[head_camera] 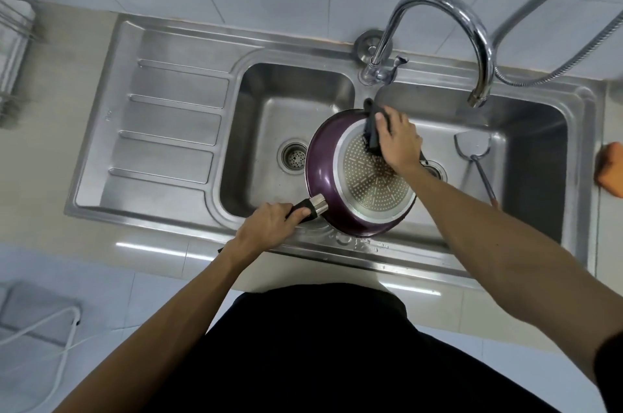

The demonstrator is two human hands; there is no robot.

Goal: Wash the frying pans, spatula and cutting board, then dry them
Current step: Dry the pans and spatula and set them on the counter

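Left hand [266,227] fingers curling tight round handle of purple frying pan [322,156], upturned over sink [168,210]; right hand [399,141] fingers clamping dark scrubber [372,139] against its base; spatula [472,149] lying right of them

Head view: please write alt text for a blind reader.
The left hand holds an upturned purple frying pan by its handle over a steel sink; the right hand holds a dark scrubber against its base. A spatula lies in the sink.
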